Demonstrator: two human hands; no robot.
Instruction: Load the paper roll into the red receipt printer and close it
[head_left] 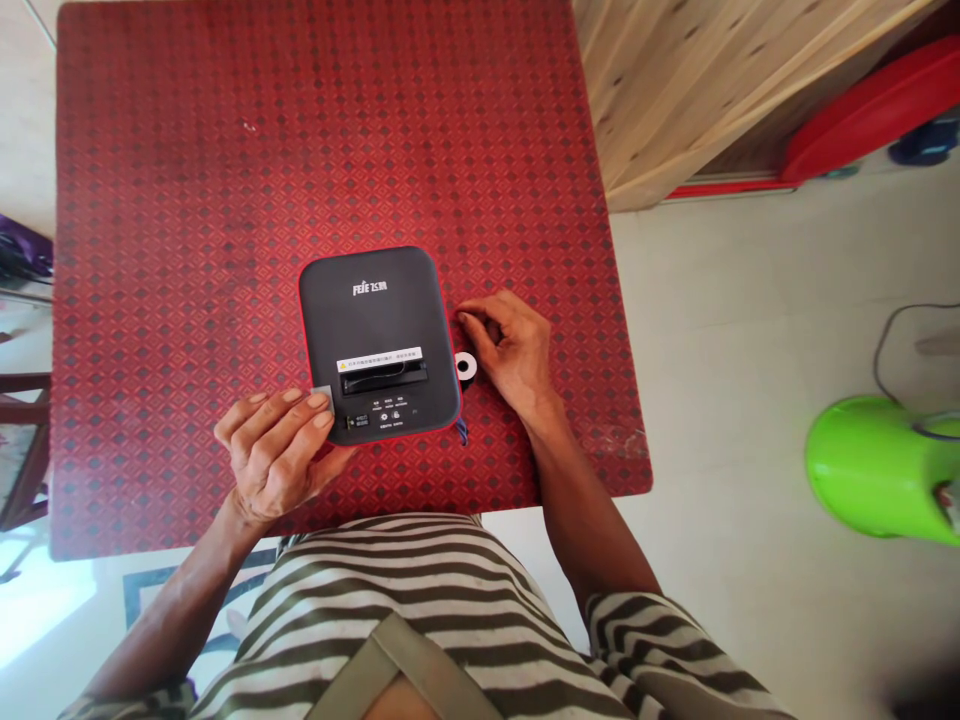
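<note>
A dark grey box-shaped device (379, 335) with a white label, a slot and small buttons lies in the middle of a red patterned table (225, 200). My left hand (274, 450) grips its near left corner, fingers curled over the edge, with a small grey piece (321, 396) at the fingertips. My right hand (510, 345) rests on the table at the device's right side, fingers bent and pinched near the edge. A small white roll with a dark hole (466, 366) lies just beside that hand.
A wooden cabinet (675, 90) stands beyond the table's right corner. A bright green object (877, 465) with a cable sits on the pale floor at right. A red item (870, 110) lies far right. Dark furniture (22, 450) is at the left edge.
</note>
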